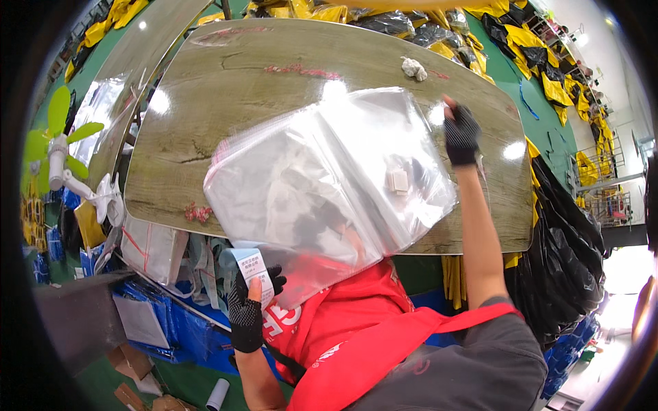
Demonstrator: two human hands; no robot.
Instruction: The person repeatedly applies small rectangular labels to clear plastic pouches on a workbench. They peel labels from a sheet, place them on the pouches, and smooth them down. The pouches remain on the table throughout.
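Clear plastic bags (pixel 274 185) lie in a thick, shiny stack on the wood-patterned table, their near corner hanging over the edge onto my red apron (pixel 356 322). My left hand (pixel 248 308), in a black dotted fingerless glove, grips a strip of printed white labels (pixel 255 264) with a pale blue back. The thumb presses on the strip, beside the bags' near left corner. Beyond the stack's right edge, my right hand (pixel 462 133) is raised over the table with fingers curled together; what they hold, if anything, is hidden. A small whitish square (pixel 398 181) shows on the right-hand bags.
A crumpled white wad (pixel 413 68) lies on the table's far side (pixel 370 55). Red scraps (pixel 199 213) stick to the tabletop. At left stands a green-bladed fan (pixel 58 147). Black and yellow sheeting (pixel 562 246) hangs at right; blue packages (pixel 171 318) sit below left.
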